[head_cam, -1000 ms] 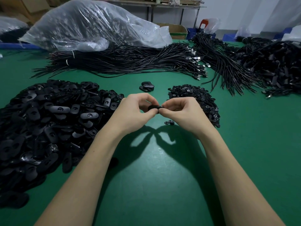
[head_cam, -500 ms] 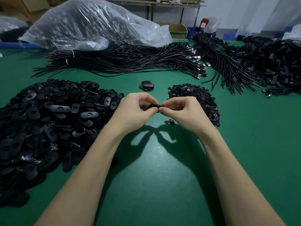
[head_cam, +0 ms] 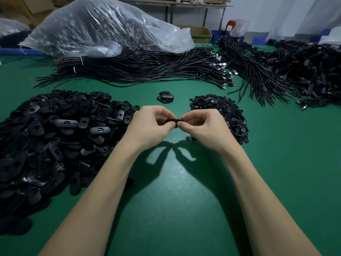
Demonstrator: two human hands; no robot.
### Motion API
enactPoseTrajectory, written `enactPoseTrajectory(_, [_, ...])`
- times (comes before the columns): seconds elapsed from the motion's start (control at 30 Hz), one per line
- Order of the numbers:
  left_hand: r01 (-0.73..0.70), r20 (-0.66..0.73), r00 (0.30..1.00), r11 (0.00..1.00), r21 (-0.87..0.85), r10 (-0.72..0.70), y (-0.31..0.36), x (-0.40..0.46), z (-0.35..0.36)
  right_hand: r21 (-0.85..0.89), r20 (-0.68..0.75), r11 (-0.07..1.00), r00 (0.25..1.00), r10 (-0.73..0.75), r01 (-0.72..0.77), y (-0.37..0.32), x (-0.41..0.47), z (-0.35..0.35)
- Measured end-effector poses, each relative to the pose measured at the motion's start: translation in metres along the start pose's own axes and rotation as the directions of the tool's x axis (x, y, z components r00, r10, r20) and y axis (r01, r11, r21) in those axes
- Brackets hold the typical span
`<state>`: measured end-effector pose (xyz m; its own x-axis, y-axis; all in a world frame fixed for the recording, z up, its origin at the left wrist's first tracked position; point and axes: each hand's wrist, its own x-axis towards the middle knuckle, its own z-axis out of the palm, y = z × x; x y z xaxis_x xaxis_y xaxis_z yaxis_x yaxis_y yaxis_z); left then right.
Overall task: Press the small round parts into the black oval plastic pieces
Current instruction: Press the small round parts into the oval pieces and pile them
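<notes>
**Seating a round part in an oval, both hands pinching**

The left hand [head_cam: 147, 124] and right hand [head_cam: 206, 126] meet above the green table [head_cam: 175, 209], fingers curled tight, each pinching one end of a single black oval [head_cam: 173, 120] held level between them. Only the oval's upper edge shows between the thumbs. Whether a round part is already in its hole is hidden by the fingertips.

To do this step well, I judge the thumbs should press straight down over the hole while the forefingers back the oval from beneath, so the part goes in square and not cocked. An even squeeze from both sides should keep the thin piece from bending. It would be wise to feel that it sits flush before letting go.

Left of the grip lies the big oval heap [head_cam: 55, 137]. Just right of it and a little beyond lies the round-part heap [head_cam: 221, 109], with a few strays [head_cam: 190, 138] on the table under the right hand. Beyond the grip sits a small stack [head_cam: 165, 97] of ovals, likely the finished ones.

The only container is the clear bag [head_cam: 103, 26] far beyond the grip. It is full and bulging, but the film blurs what is inside. Cable bundles [head_cam: 147, 69] lie loose in front of it.
</notes>
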<state>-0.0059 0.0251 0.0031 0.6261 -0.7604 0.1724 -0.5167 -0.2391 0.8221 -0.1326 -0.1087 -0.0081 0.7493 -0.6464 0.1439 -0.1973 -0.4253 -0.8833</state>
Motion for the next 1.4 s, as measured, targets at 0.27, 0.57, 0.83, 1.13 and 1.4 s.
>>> enactPoseTrajectory(0.27, [0.032, -0.011, 0.999, 0.999, 0.02, -0.032, 0.001, -0.002, 0.005, -0.005, 0.002, 1.0, 1.0, 0.013, -0.013, 0.001, -0.001, -0.003])
enactPoseTrajectory(0.57, [0.042, -0.027, 0.999, 0.999, 0.023, -0.042, 0.003, -0.004, 0.008, 0.011, 0.006, 1.0, 1.0, 0.006, -0.006, 0.001, -0.002, -0.004])
enactPoseTrajectory(0.83, [0.039, -0.013, 0.999, 0.999, 0.023, -0.038, -0.001, -0.002, 0.008, -0.037, 0.004, 0.999, 1.0, 0.01, -0.01, 0.0, -0.002, -0.002])
enactPoseTrajectory(1.13, [0.037, 0.124, 0.992, 0.985, -0.166, -0.016, -0.008, 0.001, -0.005, 0.01, 0.01, 0.999, 0.999, 0.045, -0.045, -0.006, -0.001, -0.003])
enactPoseTrajectory(1.4, [0.016, 0.092, 0.996, 0.996, -0.09, -0.008, -0.006, 0.001, -0.001, -0.019, 0.004, 0.998, 0.999, 0.052, -0.052, -0.008, -0.003, -0.001])
